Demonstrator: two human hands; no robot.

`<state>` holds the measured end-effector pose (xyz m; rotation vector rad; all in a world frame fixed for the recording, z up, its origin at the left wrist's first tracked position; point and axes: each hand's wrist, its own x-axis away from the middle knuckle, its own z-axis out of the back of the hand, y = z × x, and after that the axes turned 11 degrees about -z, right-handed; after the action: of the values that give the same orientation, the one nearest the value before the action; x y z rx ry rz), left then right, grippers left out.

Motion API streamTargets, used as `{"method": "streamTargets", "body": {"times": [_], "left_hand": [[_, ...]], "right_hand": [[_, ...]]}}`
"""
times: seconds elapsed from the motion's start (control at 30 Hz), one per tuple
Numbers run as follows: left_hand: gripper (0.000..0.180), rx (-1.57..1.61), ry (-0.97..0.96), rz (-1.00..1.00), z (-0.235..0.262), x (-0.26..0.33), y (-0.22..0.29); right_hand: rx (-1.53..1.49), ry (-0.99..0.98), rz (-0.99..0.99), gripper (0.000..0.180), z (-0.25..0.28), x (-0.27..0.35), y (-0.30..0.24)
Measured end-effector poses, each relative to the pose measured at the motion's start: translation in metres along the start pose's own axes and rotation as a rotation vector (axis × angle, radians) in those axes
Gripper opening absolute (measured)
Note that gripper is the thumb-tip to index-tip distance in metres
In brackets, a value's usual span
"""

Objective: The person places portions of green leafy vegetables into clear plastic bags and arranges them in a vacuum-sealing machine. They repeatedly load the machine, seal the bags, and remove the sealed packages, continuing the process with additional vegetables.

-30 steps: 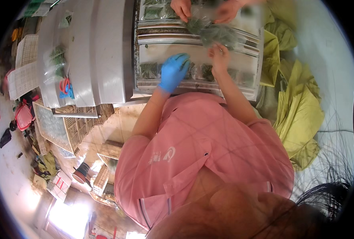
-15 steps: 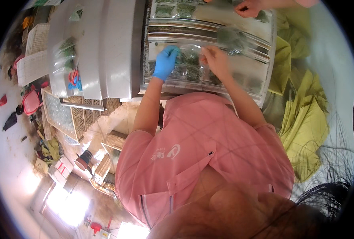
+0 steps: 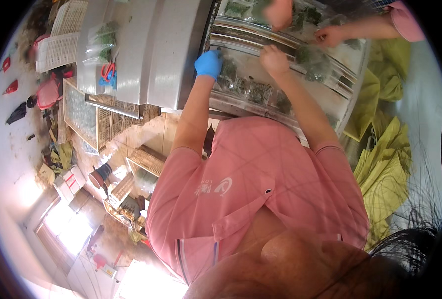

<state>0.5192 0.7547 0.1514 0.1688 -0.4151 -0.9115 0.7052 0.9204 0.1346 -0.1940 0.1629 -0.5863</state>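
Freshly parted, half a second after meeting over one bag (image 3: 229,70) of greens: blue-gloved left hand (image 3: 208,66) at the left edge of the tray (image 3: 331,97), just beside the bag; bare right hand (image 3: 274,61) drawn up over the metal rails (image 3: 241,41). Suggests, by that gap, a bag let go by the right hand and laid in the tray. Left fingers curled, right fingers bent inward; pinching or not, impossible to tell. In the bag, dark green clumps under clear, wrinkled, shiny film.

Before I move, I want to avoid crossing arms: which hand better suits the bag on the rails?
Probably the right hand: it's closer to that bag, while the gloved left hand sits much farther left.
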Motion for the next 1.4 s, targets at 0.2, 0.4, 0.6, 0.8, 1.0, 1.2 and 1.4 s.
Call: {"method": "streamTargets", "body": {"times": [0.2, 0.4, 0.6, 0.8, 1.0, 1.2, 1.4], "left_hand": [[0.023, -0.001, 0.234, 0.176, -0.012, -0.011, -0.01], [0.024, 0.063, 0.229, 0.059, -0.006, -0.011, -0.006], [0.022, 0.064, 0.288, -0.096, -0.007, -0.009, -0.008], [0.02, -0.038, 0.416, 0.179, -0.021, -0.026, -0.006], [0.02, -0.031, 0.398, 0.213, -0.03, -0.03, -0.011], [0.024, -0.123, 0.371, -0.044, -0.006, -0.004, 0.02], [0.034, 0.211, 0.62, -0.187, -0.02, 0.004, 0.02]], "right_hand": [[0.024, 0.022, 0.064, 0.008, -0.005, -0.001, 0.0], [0.038, 0.043, 0.052, 0.003, -0.009, -0.002, 0.002], [0.119, -0.14, -0.057, 0.01, -0.002, -0.01, -0.005], [0.152, -0.19, 0.0, 0.013, 0.008, -0.015, -0.01], [0.189, -0.225, 0.043, 0.015, 0.013, -0.017, -0.016], [0.173, -0.236, 0.021, 0.013, 0.014, -0.016, -0.015], [0.198, -0.242, 0.023, 0.012, 0.006, -0.017, -0.014]]}}
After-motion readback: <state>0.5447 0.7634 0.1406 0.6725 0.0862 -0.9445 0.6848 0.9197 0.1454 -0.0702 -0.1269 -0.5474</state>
